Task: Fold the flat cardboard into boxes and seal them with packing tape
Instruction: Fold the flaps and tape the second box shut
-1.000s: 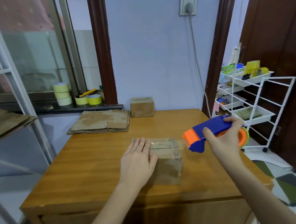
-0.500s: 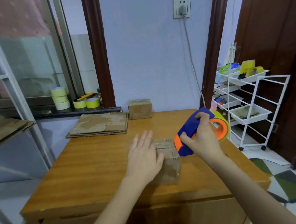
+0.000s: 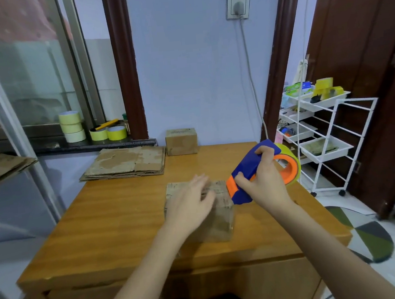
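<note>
Wooden counter [image 3: 116, 219] against a pale purple wall, window on 1 side, dark door on the other. Small folded cardboard box [image 3: 218, 216] sitting near the middle of the counter. Left hand [image 3: 189, 204] flat on top of the box, fingers straight and a bit blurred, gripping nothing. Right hand [image 3: 261, 179] wrapped around a blue and orange tape dispenser [image 3: 247, 172], orange nose right at the box's top right edge; can't tell for sure if actually touching. Yellowish tape roll [image 3: 289, 164] loaded in the dispenser, behind the right hand.

Stack of flat cardboard [image 3: 125, 162] at the counter's back left corner, and just beside it 1 finished box [image 3: 181, 141] up against the wall. 3 pale tape rolls [image 3: 71, 126] piled on the windowsill, 2 brighter yellow rolls [image 3: 108, 133] next to them with a yellow cutter [image 3: 105, 125] lying across. White wire trolley [image 3: 320, 137] off to the right, trays full of odds and ends. Wall socket [image 3: 238, 3] above with a plug and cable hanging down.
</note>
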`<state>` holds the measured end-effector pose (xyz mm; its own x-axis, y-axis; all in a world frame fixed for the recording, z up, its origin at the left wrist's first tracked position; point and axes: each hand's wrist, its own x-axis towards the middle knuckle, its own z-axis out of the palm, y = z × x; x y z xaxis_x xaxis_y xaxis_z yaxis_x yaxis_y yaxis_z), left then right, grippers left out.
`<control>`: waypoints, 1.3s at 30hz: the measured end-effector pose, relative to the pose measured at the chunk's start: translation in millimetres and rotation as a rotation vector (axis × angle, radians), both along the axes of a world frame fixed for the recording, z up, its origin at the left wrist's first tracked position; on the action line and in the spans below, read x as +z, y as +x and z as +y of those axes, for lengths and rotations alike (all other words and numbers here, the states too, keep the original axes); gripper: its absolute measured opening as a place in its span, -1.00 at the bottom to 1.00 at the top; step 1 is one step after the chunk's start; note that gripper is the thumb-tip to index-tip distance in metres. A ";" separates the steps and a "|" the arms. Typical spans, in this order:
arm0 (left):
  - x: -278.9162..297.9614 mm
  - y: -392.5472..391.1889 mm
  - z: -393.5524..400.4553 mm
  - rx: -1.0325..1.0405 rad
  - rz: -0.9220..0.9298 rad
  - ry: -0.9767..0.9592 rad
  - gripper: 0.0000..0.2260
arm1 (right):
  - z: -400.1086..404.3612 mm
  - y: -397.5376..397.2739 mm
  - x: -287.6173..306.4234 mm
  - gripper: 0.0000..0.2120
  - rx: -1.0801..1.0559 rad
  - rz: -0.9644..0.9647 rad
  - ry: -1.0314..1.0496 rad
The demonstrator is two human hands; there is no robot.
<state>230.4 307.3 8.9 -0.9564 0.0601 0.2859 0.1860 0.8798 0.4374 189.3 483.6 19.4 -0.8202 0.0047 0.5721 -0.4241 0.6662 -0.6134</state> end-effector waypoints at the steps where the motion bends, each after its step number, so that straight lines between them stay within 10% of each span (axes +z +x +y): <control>1: -4.6 1.5 -7.1 0.042 0.064 -0.162 -0.54 | -0.1 -0.7 -0.4 -0.48 0.000 0.000 -0.002; 5: -22.6 8.3 -22.6 0.068 0.084 -0.391 -0.28 | 0.2 -3.1 -2.3 -0.48 0.004 0.000 -0.033; 18: -11.1 -10.6 34.3 -0.197 0.127 -0.494 -0.35 | 3.2 -1.2 -5.5 -0.52 0.033 -0.023 -0.186; 28: -13.9 -13.3 26.8 -0.215 0.092 -0.543 -0.27 | 18.8 -4.2 -39.0 -0.61 -0.163 -0.177 -0.887; 39: -15.2 -12.6 25.1 -0.239 0.103 -0.526 -0.28 | 57.3 -3.4 -32.0 -0.57 -0.230 -0.200 -0.861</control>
